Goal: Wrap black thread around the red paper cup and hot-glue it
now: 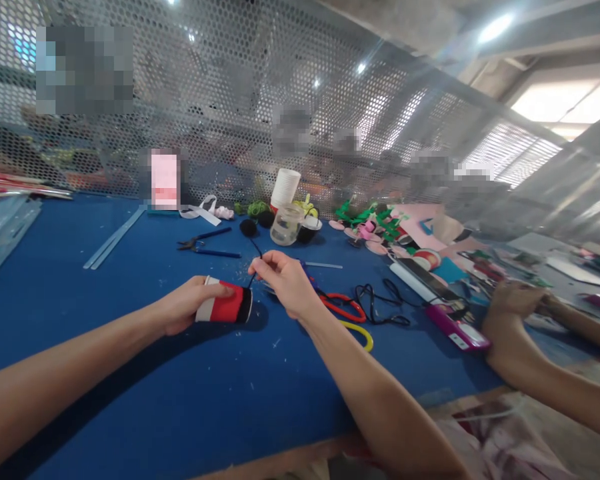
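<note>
We locate the red-and-white paper cup with a black rim [225, 307] lying on its side on the blue table top [130, 373], near the front edge. The left hand [185, 310] is closed around the cup's base. Just right of the cup, the right hand [285, 283] pinches a thin black strand [257, 248] between its fingertips. Beyond the cup lie blue-handled pliers [205, 243] and a clear plastic jar [286, 225]. Right of the cup lie a red loop [345, 307] and a yellow loop [363, 333]. Far right of the cup rests a co-worker's hand [510, 313].
</note>
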`<state>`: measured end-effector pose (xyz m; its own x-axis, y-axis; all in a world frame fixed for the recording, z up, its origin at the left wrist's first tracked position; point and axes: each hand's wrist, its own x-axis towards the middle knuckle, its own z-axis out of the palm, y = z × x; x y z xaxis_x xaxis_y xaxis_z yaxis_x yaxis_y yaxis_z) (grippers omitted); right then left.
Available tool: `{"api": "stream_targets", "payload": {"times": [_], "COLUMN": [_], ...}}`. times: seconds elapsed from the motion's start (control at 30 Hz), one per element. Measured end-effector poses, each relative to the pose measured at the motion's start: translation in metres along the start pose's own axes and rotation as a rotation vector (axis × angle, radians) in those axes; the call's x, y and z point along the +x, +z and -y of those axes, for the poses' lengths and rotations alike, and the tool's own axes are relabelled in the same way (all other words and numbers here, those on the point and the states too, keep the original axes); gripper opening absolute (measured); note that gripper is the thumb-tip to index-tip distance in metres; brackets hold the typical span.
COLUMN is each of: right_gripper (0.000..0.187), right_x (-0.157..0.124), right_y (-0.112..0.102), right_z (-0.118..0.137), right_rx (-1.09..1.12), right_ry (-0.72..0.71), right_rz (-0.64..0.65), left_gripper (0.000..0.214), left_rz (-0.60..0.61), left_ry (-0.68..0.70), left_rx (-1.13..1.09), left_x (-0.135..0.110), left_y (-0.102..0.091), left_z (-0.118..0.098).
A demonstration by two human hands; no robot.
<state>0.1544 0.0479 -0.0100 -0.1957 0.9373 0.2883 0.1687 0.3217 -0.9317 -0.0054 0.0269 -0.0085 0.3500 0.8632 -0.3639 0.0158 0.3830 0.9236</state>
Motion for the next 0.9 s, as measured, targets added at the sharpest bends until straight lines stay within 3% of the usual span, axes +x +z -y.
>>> {"api": "stream_targets", "payload": {"times": [0.13,0.33,0.67,0.9], "right_gripper": [0.019,0.020,0.020,0.018], "right_x": [0.001,0.001,0.001,0.000], "right_y": [-0.003,-0.002,0.002,0.003], "right_z": [0.001,0.001,-0.002,0.002], "right_rx": [-0.038,-0.118,-0.138,-0.157], "right_ry": [-0.039,-0.049,0.026,0.077], "right_rz": [-0.006,0.019,0.057,0.074], "left_gripper": [0.014,0.013,0.020,0.021], "left_rz": [0.022,0.035,0.086,0.068], "left_ry": [-0.019,0.061,0.239,0.277], "left_rx": [-0.005,0.165,0.402,0.469], "left_x": [0.000,-0.004,-0.011,-0.011], "left_y": [-0.001,0.001,0.000,-0.002], "left_z": [0.000,0.000,0.002,0.003]}}
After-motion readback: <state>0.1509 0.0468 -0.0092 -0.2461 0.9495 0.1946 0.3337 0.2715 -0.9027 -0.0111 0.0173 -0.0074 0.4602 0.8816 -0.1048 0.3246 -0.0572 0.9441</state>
